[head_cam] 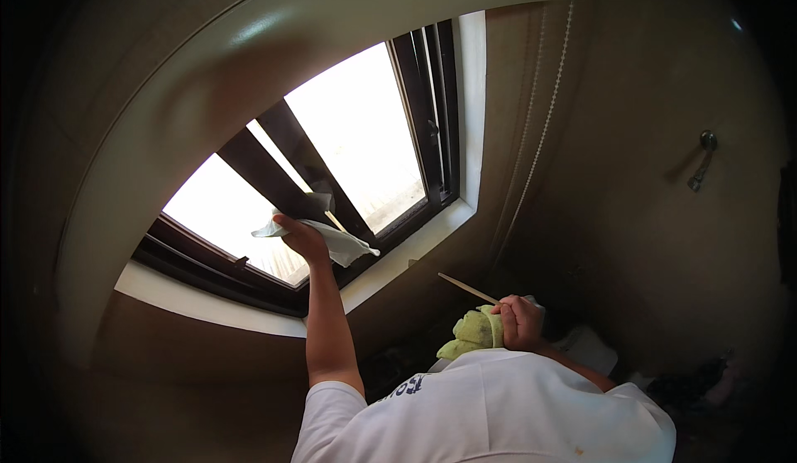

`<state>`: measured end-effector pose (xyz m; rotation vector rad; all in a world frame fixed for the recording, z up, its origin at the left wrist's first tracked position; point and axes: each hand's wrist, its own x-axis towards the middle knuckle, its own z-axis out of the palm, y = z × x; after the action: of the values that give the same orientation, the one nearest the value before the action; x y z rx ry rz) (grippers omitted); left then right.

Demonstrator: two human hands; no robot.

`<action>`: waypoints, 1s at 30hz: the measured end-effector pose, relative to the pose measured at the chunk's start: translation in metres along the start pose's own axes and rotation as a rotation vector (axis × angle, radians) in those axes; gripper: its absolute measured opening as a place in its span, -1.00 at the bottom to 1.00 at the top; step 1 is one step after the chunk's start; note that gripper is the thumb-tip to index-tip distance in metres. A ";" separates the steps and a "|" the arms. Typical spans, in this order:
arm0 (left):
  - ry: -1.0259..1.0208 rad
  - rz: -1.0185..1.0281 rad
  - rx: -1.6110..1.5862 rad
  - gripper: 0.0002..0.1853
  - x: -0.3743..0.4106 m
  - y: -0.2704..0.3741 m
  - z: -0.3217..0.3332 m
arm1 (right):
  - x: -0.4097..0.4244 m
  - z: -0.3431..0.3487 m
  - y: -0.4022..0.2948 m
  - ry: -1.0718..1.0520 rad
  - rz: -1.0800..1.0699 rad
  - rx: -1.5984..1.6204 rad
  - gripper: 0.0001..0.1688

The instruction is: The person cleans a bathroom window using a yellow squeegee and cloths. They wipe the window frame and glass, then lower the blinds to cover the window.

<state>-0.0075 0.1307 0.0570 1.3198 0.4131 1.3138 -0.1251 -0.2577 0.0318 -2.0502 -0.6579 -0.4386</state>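
My left hand (303,237) is raised against a dark-framed sliding window (311,164), gripping a thin white cloth (342,244). One end of the cloth sticks out past my thumb, and the rest hangs right across the dark middle frame bars. Lower and to the right, in front of my chest, my right hand (522,324) is closed around a slim pale stick (464,287). The stick points up and left. A bunched yellow-green cloth (476,331) is also held in that hand, partly hidden by the fingers.
A pale sill (398,264) runs below the window. Beaded blind cords (551,108) hang to its right. Farther right, a metal fixture (705,158) sticks out of the wall. A broad pale curved surface (249,33) covers the upper view. Dim items lie at lower right.
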 end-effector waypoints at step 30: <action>0.077 -0.173 0.094 -0.15 -0.060 -0.126 -0.027 | 0.004 0.013 0.015 0.003 -0.024 0.044 -0.88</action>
<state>0.0083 0.1262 -0.0843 1.2836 0.6351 1.2145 -0.1123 -0.2525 0.0173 -2.0020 -0.6851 -0.4370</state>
